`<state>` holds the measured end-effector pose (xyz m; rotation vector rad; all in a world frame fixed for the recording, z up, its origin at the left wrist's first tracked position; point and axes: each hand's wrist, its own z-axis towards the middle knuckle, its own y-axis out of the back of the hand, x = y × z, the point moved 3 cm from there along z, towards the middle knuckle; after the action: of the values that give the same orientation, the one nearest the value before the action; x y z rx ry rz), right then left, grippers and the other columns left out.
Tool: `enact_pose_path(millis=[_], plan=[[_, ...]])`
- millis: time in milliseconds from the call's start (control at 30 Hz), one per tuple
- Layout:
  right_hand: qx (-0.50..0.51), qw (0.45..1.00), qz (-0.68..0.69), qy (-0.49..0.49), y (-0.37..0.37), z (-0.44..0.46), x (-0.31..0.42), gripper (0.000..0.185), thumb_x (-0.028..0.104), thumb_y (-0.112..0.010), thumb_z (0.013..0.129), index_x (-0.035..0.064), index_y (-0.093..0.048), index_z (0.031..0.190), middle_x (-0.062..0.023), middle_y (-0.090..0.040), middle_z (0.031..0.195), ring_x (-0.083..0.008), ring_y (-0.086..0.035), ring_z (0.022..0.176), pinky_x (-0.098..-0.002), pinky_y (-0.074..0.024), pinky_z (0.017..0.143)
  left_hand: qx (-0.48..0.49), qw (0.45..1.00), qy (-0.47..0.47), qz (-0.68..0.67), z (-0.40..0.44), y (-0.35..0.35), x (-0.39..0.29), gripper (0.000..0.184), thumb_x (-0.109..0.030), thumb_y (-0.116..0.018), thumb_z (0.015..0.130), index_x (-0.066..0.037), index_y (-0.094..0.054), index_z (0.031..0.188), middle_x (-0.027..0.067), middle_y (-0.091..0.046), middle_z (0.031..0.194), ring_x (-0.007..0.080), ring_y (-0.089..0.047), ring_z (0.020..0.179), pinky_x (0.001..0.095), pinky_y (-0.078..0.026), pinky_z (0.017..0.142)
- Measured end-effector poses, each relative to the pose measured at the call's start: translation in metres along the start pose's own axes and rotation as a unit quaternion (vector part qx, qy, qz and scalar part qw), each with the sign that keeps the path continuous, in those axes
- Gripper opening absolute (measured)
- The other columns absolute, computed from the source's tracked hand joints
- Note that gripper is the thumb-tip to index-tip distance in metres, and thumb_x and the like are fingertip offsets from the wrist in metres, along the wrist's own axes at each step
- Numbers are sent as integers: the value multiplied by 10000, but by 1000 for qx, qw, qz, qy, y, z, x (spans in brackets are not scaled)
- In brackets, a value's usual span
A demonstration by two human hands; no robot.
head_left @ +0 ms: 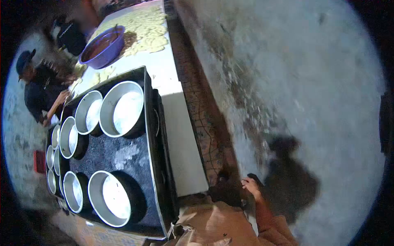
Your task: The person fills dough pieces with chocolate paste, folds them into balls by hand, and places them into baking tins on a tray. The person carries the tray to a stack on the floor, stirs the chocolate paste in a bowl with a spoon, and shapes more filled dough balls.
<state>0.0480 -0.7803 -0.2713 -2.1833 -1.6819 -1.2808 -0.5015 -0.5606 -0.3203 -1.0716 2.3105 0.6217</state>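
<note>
Right hand (pixel 251 186) near wall (pixel 312 78) — fingers loosely bent, part open, no held item visible.
Round pans (pixel 122 108) on black tray (pixel 111 153); left hand not discernible — can't tell grip.

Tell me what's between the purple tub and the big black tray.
A few pale, dough-like pieces on the white table, in the head view.

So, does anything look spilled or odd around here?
Two things: a whitish patch on the dark tray, maybe residue or wear; I can't tell which. And brown stuff lies on the table beside the purple basin, outside its rim, so possibly spilled.
</note>
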Motion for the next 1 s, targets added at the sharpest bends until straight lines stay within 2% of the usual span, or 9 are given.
enact_pose_path(millis=[100, 200, 233, 367, 467, 500, 667, 867, 1000], plan=[[55, 993, -97, -47, 29, 72, 75, 340, 235, -617, 944, -4, -651, 1184, -76, -649, 741, -167, -597, 617, -359, -503, 656, -21, 995, 48, -82, -4, -52, 33, 303, -174, -660, 889, -38, -629, 1159, 80, -700, 923, 157, -662, 724, 291, -540, 608], [107, 983, -130, 78, 42, 158, 147, 326, 244, -607, 947, -1, -660, 1155, -54, -602, 648, -134, -555, 557, -335, -493, 576, 51, 936, 79, -338, -16, -115, 44, 303, -158, -661, 887, -39, -626, 1163, 83, -703, 927, 158, -667, 719, 290, -546, 599], [118, 983, -86, 114, 45, 173, 194, 326, 249, -607, 946, -1, -661, 1148, -50, -594, 638, -126, -553, 558, -331, -490, 564, -72, 974, 133, -167, -39, -146, 29, 337, -133, -672, 859, -39, -625, 1180, 93, -711, 948, 180, -678, 687, 301, -550, 547], [142, 972, -80, 171, 30, 249, 333, 380, 316, -615, 950, 9, -637, 1172, -53, -643, 843, -133, -610, 729, -325, -504, 702, -105, 967, 157, -172, -106, -208, -34, 447, -318, -757, 855, -14, -653, 1165, 110, -716, 846, 155, -674, 682, 287, -501, 525], [156, 945, -136, 254, 5, 253, 447, 356, 319, -608, 945, 31, -648, 1150, -120, -688, 988, -207, -661, 869, -379, -511, 800, -228, 933, 146, -237, -136, -234, -52, 395, -152, -741, 866, 36, -624, 1193, 159, -716, 963, 199, -699, 787, 306, -557, 688], [170, 928, -161, 288, -6, 257, 476, 354, 324, -605, 948, 37, -651, 1149, -126, -691, 1004, -215, -666, 879, -381, -512, 812, -224, 950, 37, -217, -119, -250, 16, 739, -398, -714, 875, -174, -350, 1478, 154, -706, 860, 185, -647, 609, 267, -533, 517], [244, 844, -238, 415, -25, 261, 546, 349, 331, -613, 954, 47, -673, 1146, -113, -712, 1027, -218, -678, 935, -386, -525, 827, -305, 914, 143, -227, -100, -296, 26, 553, -393, -683, 900, -148, -480, 1352, 130, -691, 841, 179, -645, 631, 251, -472, 481], [200, 918, -140, 312, -27, 271, 537, 257, 205, -655, 924, 17, -681, 1098, -130, -716, 955, -186, -691, 836, -333, -534, 777, -295, 886, 154, -323, -45, -373, -8, 307, -345, -576, 979, -117, -613, 1182, 98, -668, 955, 162, -630, 687, 291, -508, 551], [94, 854, -106, 500, -41, 288, 614, 242, 194, -684, 899, 3, -686, 1048, -123, -710, 852, -177, -681, 777, -310, -531, 711, -259, 897, 170, -316, 28, -335, -78, 304, -336, -579, 979, -111, -615, 1180, 99, -668, 963, 169, -633, 702, 293, -512, 574]])
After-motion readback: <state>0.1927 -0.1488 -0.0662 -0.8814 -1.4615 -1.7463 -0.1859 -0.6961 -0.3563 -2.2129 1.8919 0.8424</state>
